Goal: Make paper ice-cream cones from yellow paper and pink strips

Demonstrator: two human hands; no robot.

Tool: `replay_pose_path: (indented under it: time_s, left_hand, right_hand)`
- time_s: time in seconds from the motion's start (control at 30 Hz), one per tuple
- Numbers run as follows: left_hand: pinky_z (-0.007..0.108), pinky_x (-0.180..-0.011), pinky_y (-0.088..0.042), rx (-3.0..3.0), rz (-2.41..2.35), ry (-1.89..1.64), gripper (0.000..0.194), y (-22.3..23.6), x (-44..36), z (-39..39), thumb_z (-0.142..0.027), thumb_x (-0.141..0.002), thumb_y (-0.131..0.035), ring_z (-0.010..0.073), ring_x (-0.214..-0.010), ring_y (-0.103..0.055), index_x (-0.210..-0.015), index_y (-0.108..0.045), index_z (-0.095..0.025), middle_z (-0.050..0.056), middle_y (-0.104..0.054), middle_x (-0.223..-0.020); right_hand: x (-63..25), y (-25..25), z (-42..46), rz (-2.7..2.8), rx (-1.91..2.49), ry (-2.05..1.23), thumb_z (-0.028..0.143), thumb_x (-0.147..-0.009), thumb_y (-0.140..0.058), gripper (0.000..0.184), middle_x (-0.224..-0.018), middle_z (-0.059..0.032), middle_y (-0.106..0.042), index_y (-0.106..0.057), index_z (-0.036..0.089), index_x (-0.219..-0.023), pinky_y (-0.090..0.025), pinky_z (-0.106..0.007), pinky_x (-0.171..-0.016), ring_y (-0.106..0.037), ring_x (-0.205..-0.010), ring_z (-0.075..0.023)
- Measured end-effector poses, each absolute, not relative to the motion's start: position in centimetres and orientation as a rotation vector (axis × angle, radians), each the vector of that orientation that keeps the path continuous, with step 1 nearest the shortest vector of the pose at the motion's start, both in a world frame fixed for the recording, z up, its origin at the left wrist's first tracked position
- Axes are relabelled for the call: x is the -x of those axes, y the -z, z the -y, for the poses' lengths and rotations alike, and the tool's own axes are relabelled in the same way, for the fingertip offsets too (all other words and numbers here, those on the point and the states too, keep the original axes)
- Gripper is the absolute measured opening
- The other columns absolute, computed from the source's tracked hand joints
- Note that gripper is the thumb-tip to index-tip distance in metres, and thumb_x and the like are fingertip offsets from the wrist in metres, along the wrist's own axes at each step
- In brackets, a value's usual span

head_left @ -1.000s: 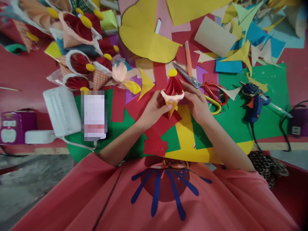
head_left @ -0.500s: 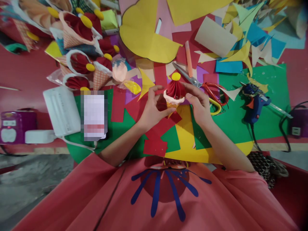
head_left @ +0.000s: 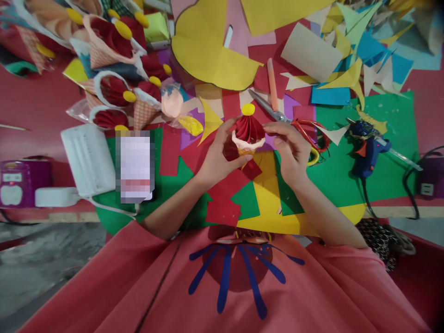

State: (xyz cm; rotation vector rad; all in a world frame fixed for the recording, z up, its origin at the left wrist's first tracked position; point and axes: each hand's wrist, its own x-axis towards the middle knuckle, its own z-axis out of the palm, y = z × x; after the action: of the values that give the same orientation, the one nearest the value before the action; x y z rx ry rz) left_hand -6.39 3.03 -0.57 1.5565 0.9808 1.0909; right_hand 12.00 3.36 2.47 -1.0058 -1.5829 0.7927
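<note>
A small paper ice-cream cone (head_left: 248,134) with pleated red paper, a pale wavy rim and a yellow ball on top stands upright in my left hand (head_left: 222,152). My left thumb presses low on its front and the fingers wrap round its left side. My right hand (head_left: 292,147) is beside the cone's right side, fingers bent and loosely apart. Its index fingertip is very close to the red pleats; whether it touches them I cannot tell. Scissors (head_left: 312,134) with red and yellow handles lie behind the right hand, partly hidden by it.
Several finished paper cones (head_left: 114,46) crowd the back left. A phone (head_left: 135,169) and a white power bank (head_left: 88,159) lie at left. A blue glue gun (head_left: 368,155) rests on green paper at right. Paper scraps (head_left: 360,51) and an orange marker (head_left: 272,85) lie at the back.
My right hand has drawn back slightly to the right from the cone's rim, its fingers more bent. The cone has shifted a little left in my left hand.
</note>
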Motion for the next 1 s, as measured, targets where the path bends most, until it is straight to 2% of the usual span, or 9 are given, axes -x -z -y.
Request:
replay_pose_path:
  time_s: [0.17, 0.27, 0.43, 0.5, 0.6, 0.7, 0.87, 0.93, 1.0]
  left_hand:
    - [0.04, -0.102, -0.047, -1.514, -0.979, -1.079, 0.078, 0.2, 6.3, -3.0, -0.048, -0.077, -0.072, 0.0276, -0.125, -0.053, -0.14, -0.032, -0.027, 0.011, -0.047, -0.14]
    - [0.04, -0.106, -0.044, -1.513, -0.956, -1.098, 0.075, 0.0, 6.5, -3.1, -0.041, -0.077, -0.073, 0.0275, -0.128, -0.051, -0.14, -0.035, -0.028, 0.009, -0.047, -0.142]
    - [0.035, -0.111, -0.039, -1.392, -0.807, -1.036, 0.065, -0.6, 7.0, -3.0, -0.027, -0.08, -0.069, 0.0254, -0.137, -0.041, -0.139, -0.043, -0.032, 0.002, -0.046, -0.145]
    - [0.032, -0.104, -0.046, -1.273, -0.773, -1.0, 0.065, -0.7, 7.2, -3.0, -0.022, -0.077, -0.068, 0.0247, -0.131, -0.048, -0.138, -0.046, -0.031, 0.002, -0.049, -0.143]
    - [0.025, -0.075, -0.057, -1.094, -0.764, -0.924, 0.073, -0.7, 7.4, -3.0, -0.016, -0.069, -0.063, 0.0217, -0.103, -0.065, -0.139, -0.045, -0.028, 0.004, -0.056, -0.134]
    - [0.02, -0.048, -0.05, -0.976, -0.723, -0.838, 0.077, -0.8, 7.4, -3.0, -0.015, -0.066, -0.057, 0.0135, -0.065, -0.064, -0.14, -0.042, -0.028, 0.004, -0.067, -0.107]
    - [0.015, -0.038, -0.038, -0.996, -0.738, -0.845, 0.073, -1.1, 7.4, -3.0, -0.012, -0.067, -0.055, 0.0099, -0.056, -0.057, -0.137, -0.044, -0.029, 0.0, -0.063, -0.086]
    - [0.015, -0.04, -0.04, -1.02, -0.761, -0.853, 0.073, -1.2, 7.2, -3.0, -0.012, -0.068, -0.055, 0.0093, -0.058, -0.057, -0.137, -0.043, -0.03, 0.001, -0.062, -0.093]
    - [0.017, -0.045, -0.046, -1.045, -0.782, -0.862, 0.074, -1.2, 7.1, -3.1, -0.011, -0.067, -0.055, 0.0083, -0.062, -0.058, -0.137, -0.041, -0.032, 0.003, -0.058, -0.113]
  right_hand:
    - [-12.3, -2.2, -3.5, 1.695, 0.983, -0.694, 0.022, -0.092, -0.046, 0.03, -0.108, 0.0015, -0.072, -0.07, 0.032, -0.107, -0.054, -0.043, -0.091, -0.066, -0.104, -0.0208]
    - [-12.5, -2.2, -3.8, 1.708, 0.963, -0.706, 0.018, -0.091, -0.046, 0.033, -0.108, 0.0013, -0.071, -0.069, 0.033, -0.109, -0.055, -0.04, -0.088, -0.066, -0.103, -0.0188]
    - [-13.0, -3.1, -4.4, 1.751, 0.909, -0.754, 0.014, -0.088, -0.055, 0.026, -0.092, 0.002, -0.073, -0.073, 0.03, -0.097, -0.055, -0.035, -0.082, -0.068, -0.09, -0.0154]
    - [-13.2, -3.5, -4.6, 1.795, 0.906, -0.756, 0.018, -0.087, -0.06, 0.019, -0.088, 0.0017, -0.073, -0.073, 0.029, -0.095, -0.054, -0.034, -0.08, -0.068, -0.087, -0.0152]
    - [-13.3, -3.8, -4.7, 1.877, 0.917, -0.76, 0.026, -0.086, -0.064, 0.011, -0.086, 0.0015, -0.072, -0.072, 0.028, -0.092, -0.053, -0.033, -0.078, -0.067, -0.084, -0.0148]
    - [-13.2, -3.9, -4.7, 1.928, 0.899, -0.768, 0.028, -0.087, -0.063, 0.009, -0.08, 0.0019, -0.07, -0.071, 0.026, -0.087, -0.051, -0.03, -0.072, -0.064, -0.076, -0.0131]
    - [-13.0, -4.1, -4.5, 1.992, 0.933, -0.767, 0.025, -0.088, -0.06, 0.011, -0.071, 0.0017, -0.065, -0.067, 0.021, -0.079, -0.047, -0.027, -0.065, -0.058, -0.066, -0.0115]
    - [-13.0, -4.3, -4.5, 2.012, 0.937, -0.797, 0.023, -0.088, -0.059, 0.012, -0.071, 0.0012, -0.064, -0.065, 0.02, -0.079, -0.046, -0.026, -0.064, -0.058, -0.065, -0.0112]
    - [-13.0, -4.5, -4.5, 2.027, 0.928, -0.834, 0.021, -0.09, -0.055, 0.013, -0.074, -0.0001, -0.064, -0.065, 0.019, -0.082, -0.046, -0.025, -0.065, -0.06, -0.069, -0.0116]
